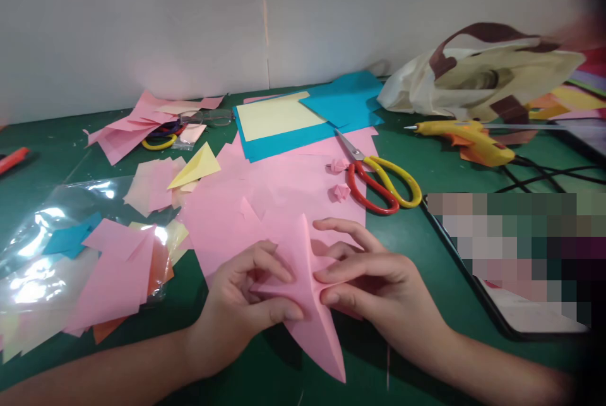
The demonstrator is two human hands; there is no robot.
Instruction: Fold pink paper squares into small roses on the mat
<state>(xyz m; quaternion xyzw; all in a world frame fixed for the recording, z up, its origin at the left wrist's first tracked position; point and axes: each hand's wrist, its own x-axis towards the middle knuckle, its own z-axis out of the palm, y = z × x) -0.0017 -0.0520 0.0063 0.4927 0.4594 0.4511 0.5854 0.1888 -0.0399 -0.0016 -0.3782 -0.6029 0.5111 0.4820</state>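
A folded piece of pink paper (315, 324), with a raised ridge and pointed ends, is held between my two hands above the table. My left hand (250, 292) pinches its left flap between thumb and fingers. On the other side, my right hand (374, 273) pinches the paper close to the ridge with thumb and index finger. Beneath lie large pink sheets (222, 204). Just beyond my right hand are two small folded pink paper pieces (341, 192) and a pair of scissors (379, 182) with one red and one yellow handle loop.
Paper scraps and a clear plastic bag (85, 273) cover the left side of the green table (189, 368). Blue sheets (345, 100) lie at the back. At right are a yellow glue gun (473, 137) with black cables, a tablet (544, 332) and a cloth bag (416, 87).
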